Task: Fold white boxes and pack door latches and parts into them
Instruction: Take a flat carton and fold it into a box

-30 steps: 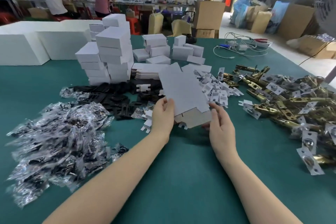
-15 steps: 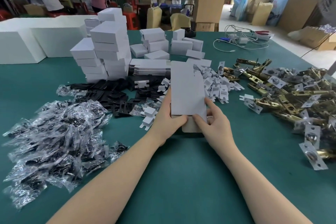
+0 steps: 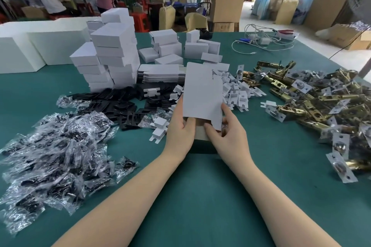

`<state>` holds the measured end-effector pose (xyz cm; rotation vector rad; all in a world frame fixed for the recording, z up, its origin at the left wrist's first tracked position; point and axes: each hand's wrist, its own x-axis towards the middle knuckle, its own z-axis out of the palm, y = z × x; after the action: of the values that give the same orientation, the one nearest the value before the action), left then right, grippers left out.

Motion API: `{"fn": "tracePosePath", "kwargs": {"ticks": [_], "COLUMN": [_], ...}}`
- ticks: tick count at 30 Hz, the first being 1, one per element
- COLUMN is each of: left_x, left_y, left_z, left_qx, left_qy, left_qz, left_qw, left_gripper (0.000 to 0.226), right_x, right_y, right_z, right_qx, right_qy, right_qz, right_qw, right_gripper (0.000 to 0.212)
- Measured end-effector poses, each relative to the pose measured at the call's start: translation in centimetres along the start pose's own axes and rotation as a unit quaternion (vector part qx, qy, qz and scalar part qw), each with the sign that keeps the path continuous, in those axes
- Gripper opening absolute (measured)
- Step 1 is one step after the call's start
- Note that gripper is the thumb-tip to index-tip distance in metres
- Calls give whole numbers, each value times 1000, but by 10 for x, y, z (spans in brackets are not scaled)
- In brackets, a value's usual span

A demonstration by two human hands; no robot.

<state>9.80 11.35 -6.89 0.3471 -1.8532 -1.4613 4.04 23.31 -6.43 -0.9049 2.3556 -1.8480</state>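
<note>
A single wide-angle head-worn view looks forward and down from close above the green felt-covered table [image 3: 200, 196], both bare forearms entering from the bottom edge, the workshop's far benches beyond.

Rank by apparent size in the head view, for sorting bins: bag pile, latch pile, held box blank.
1. bag pile
2. latch pile, close to it; nearness blurs this
3. box blank

No legible text, label, brand, number or sign found. The white boxes [image 3: 112, 46] and the flat carton [image 3: 202, 94] present blank faces. Markings on distant cardboard cartons [image 3: 226, 4] are too small to read.
</note>
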Motion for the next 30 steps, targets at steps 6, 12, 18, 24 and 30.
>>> {"fn": "tracePosePath", "kwargs": {"ticks": [6, 12, 18, 24, 30], "left_x": [-7, -12, -18, -15, -15], "left_y": [1, 9, 7, 8, 15], "left_z": [5, 5, 6, 12, 1], "left_qx": [45, 77, 235, 345, 187], "left_qy": [-28, -47, -84, -160, -110], "left_qz": [48, 50, 8, 5, -58], "left_qw": [997, 995, 968, 925, 974], "left_gripper": [60, 67, 79, 72, 77], "right_x": [-5, -2, -5, -3, -1], "right_y": [3, -2, -9, -9, -6], "right_z": [6, 2, -2, -3, -9], "right_qx": [-130, -203, 19, 172, 178], "right_qy": [10, 38, 114, 136, 58], "right_qz": [26, 29, 101, 161, 125], "right_qw": [991, 978, 988, 962, 974], "right_gripper": [63, 55, 36, 30, 29]}}
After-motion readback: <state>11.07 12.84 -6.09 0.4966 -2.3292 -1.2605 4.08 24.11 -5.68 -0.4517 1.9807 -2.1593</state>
